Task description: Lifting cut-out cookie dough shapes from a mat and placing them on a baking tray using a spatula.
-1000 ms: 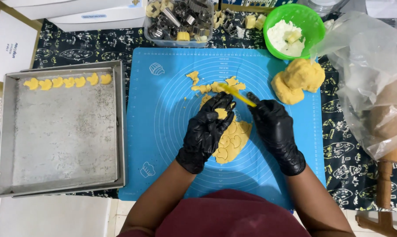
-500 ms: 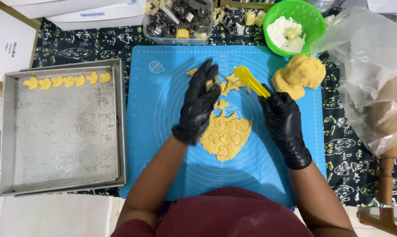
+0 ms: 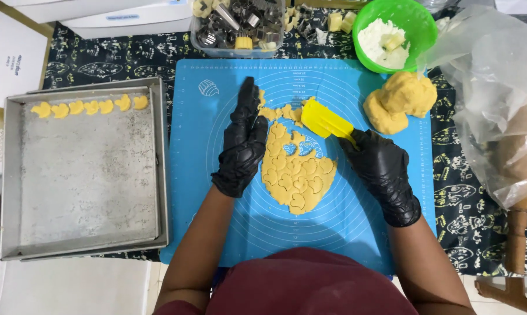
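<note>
Right hand (image 3: 383, 169) pinching flat yellow scraper (image 3: 325, 119), left hand (image 3: 243, 143) spread flat beside heart-stamped dough sheet (image 3: 298, 175)

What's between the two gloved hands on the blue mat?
In the head view, the rolled dough sheet with heart cut-outs lies between the left hand and the right hand, which holds a yellow scraper.

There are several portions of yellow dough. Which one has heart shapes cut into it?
The flat rolled dough sheet on the blue mat, between the two gloved hands. The dough ball by the green bowl is an uncut lump; the tray holds small separate pieces.
</note>
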